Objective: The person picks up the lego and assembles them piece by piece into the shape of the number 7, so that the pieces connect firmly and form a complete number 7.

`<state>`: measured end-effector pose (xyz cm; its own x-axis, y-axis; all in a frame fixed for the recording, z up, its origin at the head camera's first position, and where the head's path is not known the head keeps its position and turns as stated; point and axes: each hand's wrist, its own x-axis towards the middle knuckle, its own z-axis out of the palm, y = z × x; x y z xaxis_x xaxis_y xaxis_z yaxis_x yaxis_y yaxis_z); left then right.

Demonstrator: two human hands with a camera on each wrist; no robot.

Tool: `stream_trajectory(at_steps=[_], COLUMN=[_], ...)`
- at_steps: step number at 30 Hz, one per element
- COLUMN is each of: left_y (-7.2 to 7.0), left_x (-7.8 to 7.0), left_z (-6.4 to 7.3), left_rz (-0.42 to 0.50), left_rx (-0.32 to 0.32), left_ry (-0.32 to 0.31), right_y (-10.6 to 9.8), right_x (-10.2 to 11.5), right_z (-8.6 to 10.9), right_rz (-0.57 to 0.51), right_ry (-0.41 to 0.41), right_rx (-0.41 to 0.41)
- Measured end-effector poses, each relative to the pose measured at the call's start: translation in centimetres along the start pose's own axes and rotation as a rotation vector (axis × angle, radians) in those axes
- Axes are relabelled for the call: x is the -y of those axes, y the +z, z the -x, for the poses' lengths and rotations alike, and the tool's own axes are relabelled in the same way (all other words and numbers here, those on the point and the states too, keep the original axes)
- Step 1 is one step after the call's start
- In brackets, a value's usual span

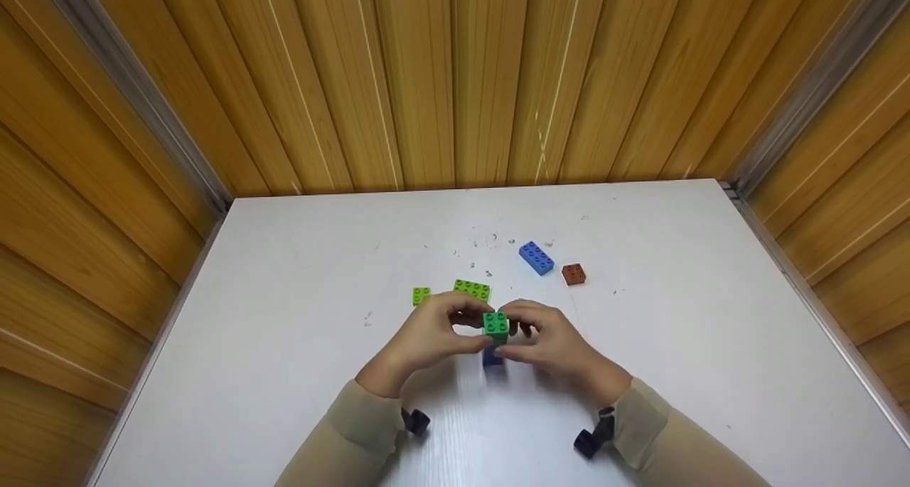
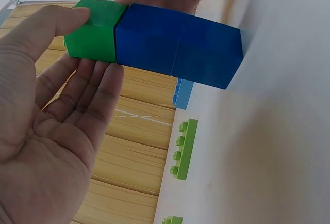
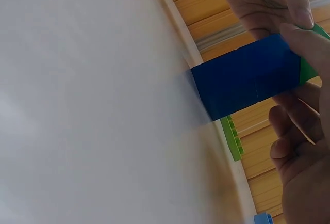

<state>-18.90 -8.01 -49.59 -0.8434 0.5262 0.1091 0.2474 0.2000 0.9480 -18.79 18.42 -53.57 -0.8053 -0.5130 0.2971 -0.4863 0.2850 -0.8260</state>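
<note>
A small stack stands between both hands: a green brick (image 1: 495,323) with four studs on top and two dark blue bricks (image 2: 149,41) below it. My left hand (image 1: 435,334) pinches the green brick between thumb and fingers. From the other side, my right hand (image 1: 558,341) grips the stack near the seam of green and blue, its thumb (image 3: 304,43) on the upper blue brick. The lower end of the stack is at or just above the white table (image 1: 298,295); I cannot tell whether it touches.
Just beyond the hands lie a long lime-green brick (image 1: 472,286), partly covered, and a square lime-green brick (image 1: 421,296). Farther right are a long blue brick (image 1: 536,258) and a brown brick (image 1: 574,274). Wood-patterned walls (image 1: 426,82) enclose the table's back and sides.
</note>
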Motion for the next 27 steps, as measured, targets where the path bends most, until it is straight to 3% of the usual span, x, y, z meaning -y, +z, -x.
stream_trajectory(at_steps=[5, 12, 20, 27], left_y=[0.1, 0.1, 0.2, 0.2], left_x=[0.1, 0.2, 0.5, 1.1], left_z=[-0.1, 0.1, -0.1, -0.2], left_rz=[0.003, -0.018, -0.028, -0.018], left_rx=[0.003, -0.003, -0.005, -0.01], left_ry=[0.007, 0.025, 0.063, 0.064], right_y=[0.0, -0.1, 0.0, 0.1], right_x=[0.0, 0.4, 0.2, -0.1], right_z=[-0.1, -0.1, -0.2, -0.3], right_rz=[-0.008, -0.031, -0.055, -0.056], right_ry=[-0.035, -0.001, -0.052, -0.046], right_rx=[-0.052, -0.037, -0.057, -0.054])
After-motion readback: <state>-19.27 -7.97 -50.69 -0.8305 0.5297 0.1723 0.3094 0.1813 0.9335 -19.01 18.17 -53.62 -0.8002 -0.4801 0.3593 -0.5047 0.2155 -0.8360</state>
